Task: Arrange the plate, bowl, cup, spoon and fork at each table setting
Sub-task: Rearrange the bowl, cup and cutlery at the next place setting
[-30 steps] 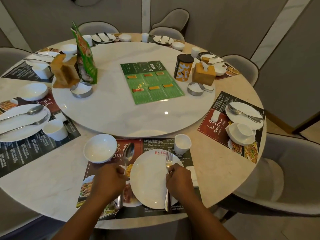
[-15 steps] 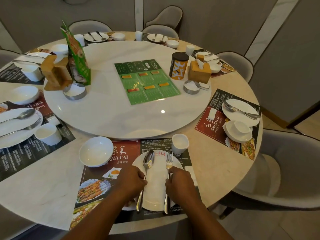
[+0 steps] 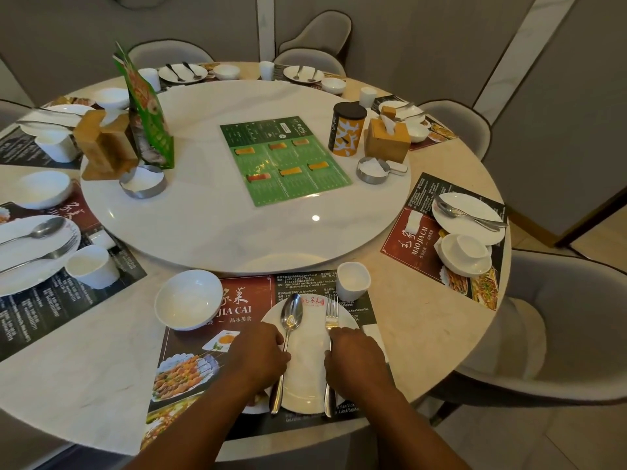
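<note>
"Where's the cutlery?"

"On the plate (image 3: 307,371) of the near setting, at the edge of the worktop (image 3: 84,368) closest to me. The spoon (image 3: 291,315) lies left of centre and the fork (image 3: 331,315) right of it. Both heads point at the turntable (image 3: 210,215), and the handles run off the near rim. I take it they're laid parallel to match the neighbouring plate (image 3: 20,266) on my left."

"And the hands?"

"My left hand (image 3: 261,356) is curled over the spoon handle and my right hand (image 3: 354,356) over the fork handle, knuckles up. The fingers (image 3: 276,340) are closed on the handles, pinching them I think. The tips are tucked under, so I can't see the contact."

"The rest?"

"The bowl (image 3: 188,300) is up-left on the placemat (image 3: 244,290). The cup (image 3: 353,279) stands just beyond the plate's far right rim. Neither touches the plate. To my right, a stacked bowl and cup (image 3: 466,254) aren't set out yet. My arms hide the plate's flanks, and the neighbouring plate is cut off at the frame edge."
</note>
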The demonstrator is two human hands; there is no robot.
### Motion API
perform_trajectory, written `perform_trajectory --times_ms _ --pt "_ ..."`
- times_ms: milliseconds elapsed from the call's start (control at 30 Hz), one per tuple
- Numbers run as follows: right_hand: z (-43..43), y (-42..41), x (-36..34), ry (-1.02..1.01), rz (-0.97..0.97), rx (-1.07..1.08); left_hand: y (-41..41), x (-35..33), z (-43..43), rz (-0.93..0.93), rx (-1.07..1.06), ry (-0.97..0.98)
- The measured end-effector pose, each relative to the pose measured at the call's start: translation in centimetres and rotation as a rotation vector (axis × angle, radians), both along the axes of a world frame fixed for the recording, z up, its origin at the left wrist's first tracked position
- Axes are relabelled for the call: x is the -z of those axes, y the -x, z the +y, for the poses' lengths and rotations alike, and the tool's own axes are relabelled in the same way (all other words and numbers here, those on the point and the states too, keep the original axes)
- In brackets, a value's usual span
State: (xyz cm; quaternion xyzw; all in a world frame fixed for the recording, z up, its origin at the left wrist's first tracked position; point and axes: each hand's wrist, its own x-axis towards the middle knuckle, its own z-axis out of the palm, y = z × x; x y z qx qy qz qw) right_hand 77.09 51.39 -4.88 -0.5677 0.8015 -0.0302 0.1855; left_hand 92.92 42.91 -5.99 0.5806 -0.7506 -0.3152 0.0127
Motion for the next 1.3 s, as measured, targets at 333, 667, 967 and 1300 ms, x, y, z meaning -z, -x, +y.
perform_trajectory --times_ms 333,667,967,1300 --pt "1.9 0.6 -0.4 0.022 0.067 0.076 -1.7 -0.2 0.2 0.056 0.001 0.138" --pt "4.0 -0.3 -0.1 -0.067 -0.065 0.122 -2.7 0.2 1.2 0.06 -0.105 0.016" --pt "2.5 -1.3 -0.3 -0.063 -0.081 0.017 -6.0 0.0 2.7 0.057 -0.207 0.072" --pt "2.8 -1.3 -0.5 -0.087 -0.102 -0.048 -7.2 0.0 3.6 0.062 -0.227 0.075"
